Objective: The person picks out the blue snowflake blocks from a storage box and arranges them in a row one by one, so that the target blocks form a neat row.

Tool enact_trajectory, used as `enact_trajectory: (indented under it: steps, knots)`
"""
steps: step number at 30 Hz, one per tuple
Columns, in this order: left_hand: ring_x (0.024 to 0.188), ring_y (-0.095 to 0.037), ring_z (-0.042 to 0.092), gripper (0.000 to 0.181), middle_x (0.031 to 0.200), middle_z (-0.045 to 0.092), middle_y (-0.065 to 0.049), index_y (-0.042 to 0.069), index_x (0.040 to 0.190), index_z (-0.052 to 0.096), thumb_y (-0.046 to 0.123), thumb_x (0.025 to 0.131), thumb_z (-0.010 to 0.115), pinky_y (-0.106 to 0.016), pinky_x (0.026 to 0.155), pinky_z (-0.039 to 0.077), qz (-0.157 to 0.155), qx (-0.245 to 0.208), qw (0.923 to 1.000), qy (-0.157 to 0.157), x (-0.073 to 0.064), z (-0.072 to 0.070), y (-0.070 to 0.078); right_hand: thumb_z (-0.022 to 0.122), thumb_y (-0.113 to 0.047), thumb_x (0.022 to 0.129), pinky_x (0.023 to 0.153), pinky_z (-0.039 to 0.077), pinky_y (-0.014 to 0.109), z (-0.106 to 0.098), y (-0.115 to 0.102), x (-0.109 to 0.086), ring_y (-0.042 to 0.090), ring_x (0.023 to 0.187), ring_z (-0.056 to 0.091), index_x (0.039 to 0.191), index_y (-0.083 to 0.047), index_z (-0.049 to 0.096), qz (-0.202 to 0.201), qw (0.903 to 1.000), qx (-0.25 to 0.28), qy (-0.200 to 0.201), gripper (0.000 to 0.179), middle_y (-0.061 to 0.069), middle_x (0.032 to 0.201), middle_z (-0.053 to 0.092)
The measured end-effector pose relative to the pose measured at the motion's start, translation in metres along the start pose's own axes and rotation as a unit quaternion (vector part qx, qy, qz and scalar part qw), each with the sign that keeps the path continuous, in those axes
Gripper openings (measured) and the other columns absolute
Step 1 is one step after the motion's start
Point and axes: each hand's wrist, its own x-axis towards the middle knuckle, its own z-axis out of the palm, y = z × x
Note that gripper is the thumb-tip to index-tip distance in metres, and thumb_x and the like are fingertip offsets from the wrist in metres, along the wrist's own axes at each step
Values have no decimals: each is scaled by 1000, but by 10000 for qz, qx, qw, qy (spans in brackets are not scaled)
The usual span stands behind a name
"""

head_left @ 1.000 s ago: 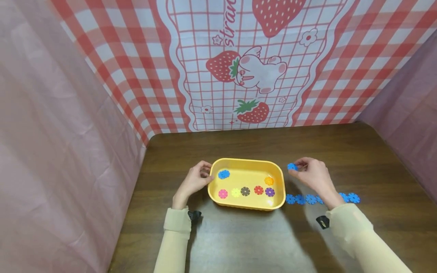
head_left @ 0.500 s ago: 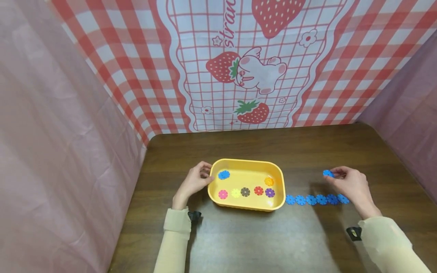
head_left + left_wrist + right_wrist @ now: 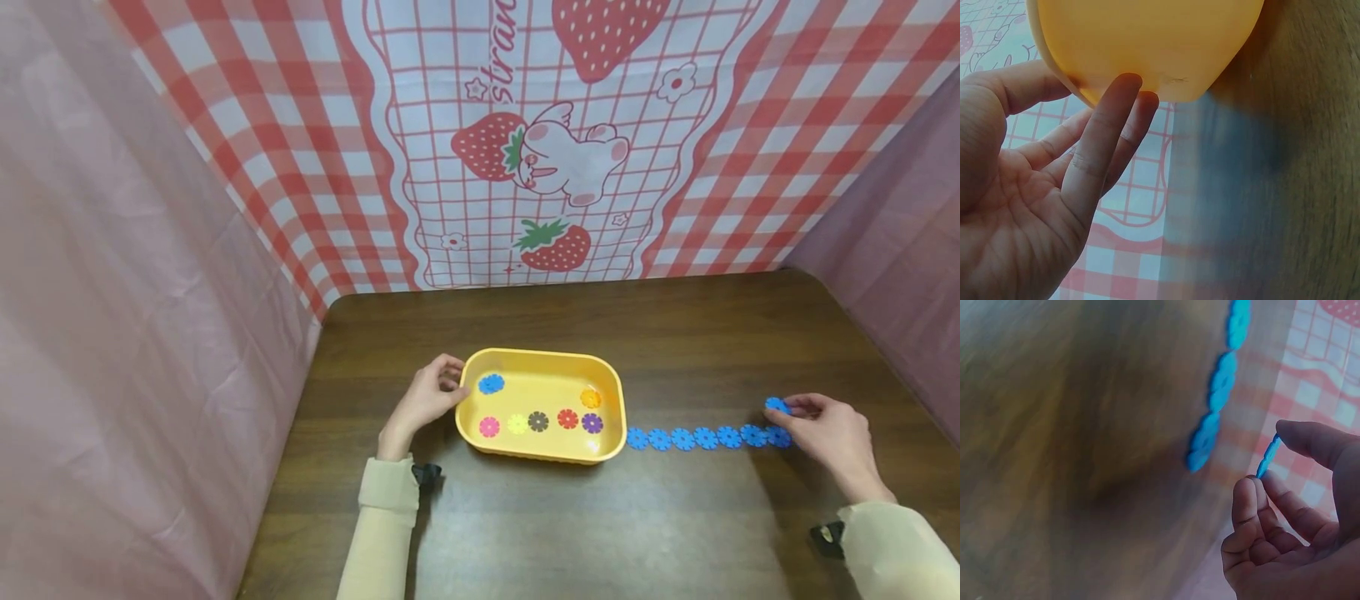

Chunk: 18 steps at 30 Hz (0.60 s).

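Note:
My left hand [image 3: 422, 404] grips the left end of a yellow plastic tub [image 3: 540, 387], thumb over the rim and fingers against the outer wall [image 3: 1147, 37]. At the right, a blue flower-shaped disc [image 3: 776, 404] with a slotted edge is pinched between thumb and fingertips of my right hand [image 3: 836, 440]. The right wrist view shows that disc [image 3: 1269, 456] edge-on, held above the table. Just in front of the hand runs a straight row of several blue discs [image 3: 706, 438], flat on the wood and reaching back to the tub.
Inside the tub lie blue [image 3: 491, 384], pink [image 3: 489, 427], yellow [image 3: 517, 424], brown [image 3: 537, 422], red [image 3: 567, 418], purple [image 3: 592, 423] and orange [image 3: 591, 399] discs. A checked strawberry cloth [image 3: 300, 150] hangs behind the brown wooden table [image 3: 525, 533], with pink curtains [image 3: 135, 333] at the sides.
My right hand has carried the blue disc from beside the tub rightward and towards me, to the far right end of the row. The left hand and tub stay in place.

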Motion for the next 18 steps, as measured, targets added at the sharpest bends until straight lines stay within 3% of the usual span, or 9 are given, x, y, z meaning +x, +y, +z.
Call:
enact_trajectory:
  steps: [7,18]
  knots:
    - [88,-25,65,34,104,66,-14,0,117,60,0,86,74,-39,80,56,-75,37,10000,7,-1,0,-2,73,-45,88,65,40,39,-2,20,0,39,86,60,105,6,69,92,9999,-62,-114,53,18,90,71]
    - [90,-26,64,35,107,65,-15,-1,119,59,1,87,73,-38,80,56,-76,14,9999,-109,0,-1,0,72,-41,89,68,43,45,-6,43,-2,49,94,59,109,8,67,210,9992,-199,-267,53,29,104,68]
